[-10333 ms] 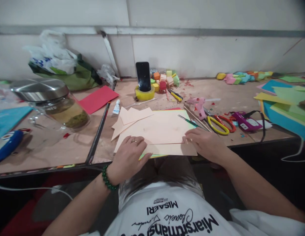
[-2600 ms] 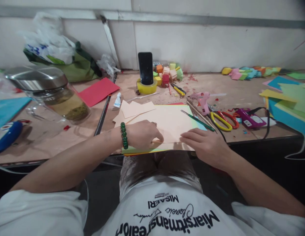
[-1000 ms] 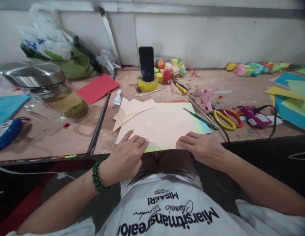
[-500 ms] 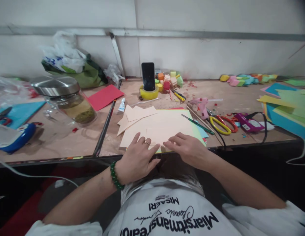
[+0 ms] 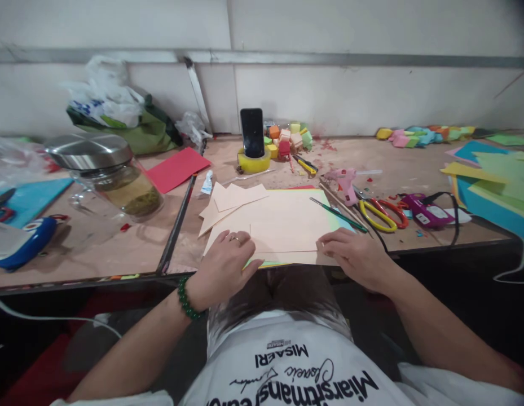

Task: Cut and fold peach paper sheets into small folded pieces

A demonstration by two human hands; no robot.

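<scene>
Two hands: left (image 5: 225,265), right (image 5: 357,256). One phone (image 5: 252,132) at twelve o'clock, one jar (image 5: 113,177) at ten, two scissors (image 5: 382,213) at three.

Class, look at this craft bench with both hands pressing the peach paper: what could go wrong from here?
The peach sheet overhangs the table edge under the left hand and right hand, so it may slip or crease crooked. The green pen and yellow scissors lie close beside the right hand and could be knocked.
</scene>
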